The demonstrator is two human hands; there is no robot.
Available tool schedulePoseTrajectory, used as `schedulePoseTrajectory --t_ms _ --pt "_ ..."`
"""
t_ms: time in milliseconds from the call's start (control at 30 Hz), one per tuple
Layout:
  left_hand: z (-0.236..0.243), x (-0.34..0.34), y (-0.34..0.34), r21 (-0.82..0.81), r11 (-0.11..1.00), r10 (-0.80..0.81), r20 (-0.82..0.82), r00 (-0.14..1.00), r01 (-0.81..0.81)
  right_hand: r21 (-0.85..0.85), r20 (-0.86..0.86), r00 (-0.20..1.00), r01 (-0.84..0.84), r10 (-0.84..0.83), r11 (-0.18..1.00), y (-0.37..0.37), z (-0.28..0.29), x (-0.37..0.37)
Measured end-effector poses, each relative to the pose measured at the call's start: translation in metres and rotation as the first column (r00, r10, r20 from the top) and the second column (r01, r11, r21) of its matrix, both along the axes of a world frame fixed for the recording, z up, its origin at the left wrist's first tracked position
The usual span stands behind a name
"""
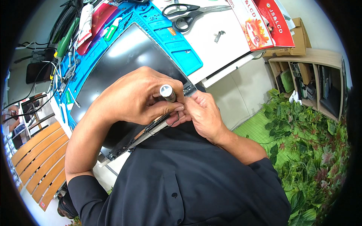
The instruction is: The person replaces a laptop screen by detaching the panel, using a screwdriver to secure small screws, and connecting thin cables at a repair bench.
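A large black glossy screen panel [124, 56] lies tilted on a blue work mat [190, 62], its near edge jutting toward my body. My left hand [141, 96] reaches over that edge, its fingers closed round a slim cylindrical tool [167, 93] with a round silver end pointing up. The tool's lower tip is hidden by my fingers. At the panel's near right corner, my right hand [206, 115] pinches the edge, thumb and fingers close to the left fingertips. A narrow strip with dark and copper-coloured parts [141, 133] runs along the near edge.
Black-handled scissors [188, 19] and a small dark part [219, 36] lie on the white table. Red boxes [269, 22] stand at the far right. Cables and tools [69, 56] crowd the left. A wooden slatted seat [39, 162], shelf [313, 60] and leafy plants [301, 150] surround the table.
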State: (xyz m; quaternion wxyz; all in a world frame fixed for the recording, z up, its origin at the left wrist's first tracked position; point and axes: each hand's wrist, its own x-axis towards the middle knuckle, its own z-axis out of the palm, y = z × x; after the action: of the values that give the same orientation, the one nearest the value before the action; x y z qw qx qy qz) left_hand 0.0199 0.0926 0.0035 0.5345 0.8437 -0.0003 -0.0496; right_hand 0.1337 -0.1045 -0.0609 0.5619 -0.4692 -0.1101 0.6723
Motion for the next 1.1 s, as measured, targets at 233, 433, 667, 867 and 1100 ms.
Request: schedulePoseTrajectory --t_ms 233,433,667,867,1100 --pt "0.0 0.001 0.001 -0.026 0.999 0.024 -0.009 1.0 -0.025 0.004 -0.202 0.973 0.114 -0.111 0.993 -0.006 -0.011 0.001" --pt "0.002 0.004 0.003 -0.04 0.999 0.017 -0.052 0.998 -0.019 0.018 -0.163 0.983 0.094 -0.089 0.995 -0.007 -0.013 0.001" --pt "0.0 0.008 0.003 -0.026 1.0 0.009 -0.014 1.0 -0.01 0.021 -0.149 0.985 0.089 -0.085 0.996 -0.007 -0.015 0.0" --pt "0.0 0.008 0.001 -0.023 0.999 0.025 0.0 1.0 -0.025 0.013 -0.152 0.985 0.08 -0.077 0.997 -0.006 -0.01 0.001" --pt "0.004 -0.001 -0.004 0.043 0.996 0.08 -0.018 0.997 -0.079 0.002 -0.121 0.989 0.083 -0.082 0.997 -0.011 -0.013 0.001"
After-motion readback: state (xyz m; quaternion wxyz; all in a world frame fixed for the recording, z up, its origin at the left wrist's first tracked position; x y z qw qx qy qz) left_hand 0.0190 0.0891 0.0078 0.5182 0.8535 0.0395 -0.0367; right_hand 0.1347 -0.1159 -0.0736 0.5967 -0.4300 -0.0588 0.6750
